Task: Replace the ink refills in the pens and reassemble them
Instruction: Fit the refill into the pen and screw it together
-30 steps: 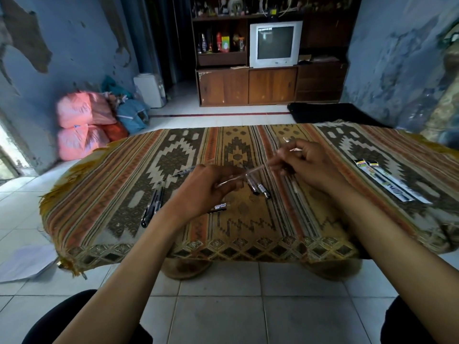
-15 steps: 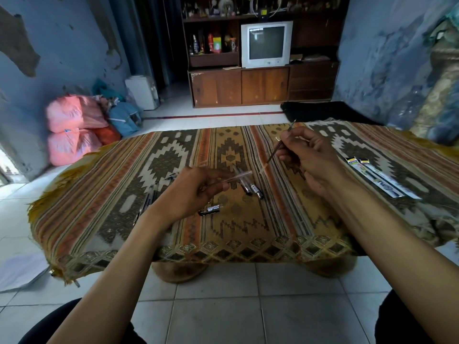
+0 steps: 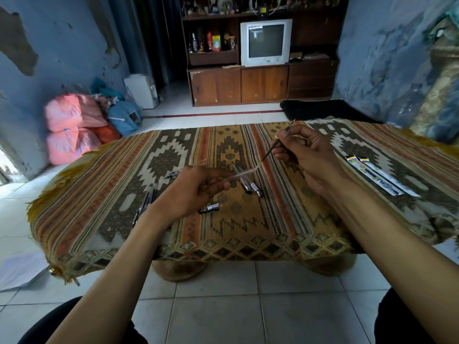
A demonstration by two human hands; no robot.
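I hold the clear pen barrel (image 3: 237,175) in my left hand (image 3: 196,192), fingers curled round its rear part so the open end points up and to the right. My right hand (image 3: 304,157) pinches the ink refill (image 3: 278,142) between thumb and fingers near its middle; the dark thin tube slants down-left, and its lower end sits just at the barrel's mouth. I cannot tell whether it has already entered or is only touching the rim.

Both pieces look very light. The refill is thin and I judge it will flex if I push from far back, so I would grip close to the entering end and feed it in short strokes. The barrel seems smooth hard plastic, likely slippery, so a firm wrap suits it better than a fingertip pinch.

On the worktop's patterned cloth (image 3: 124,194), loose pen parts (image 3: 250,187) lie just beyond my left hand, a short black piece (image 3: 210,208) lies near my wrist, more pens (image 3: 146,202) lie to the left, and packaged refills (image 3: 377,176) rest well apart on the right.
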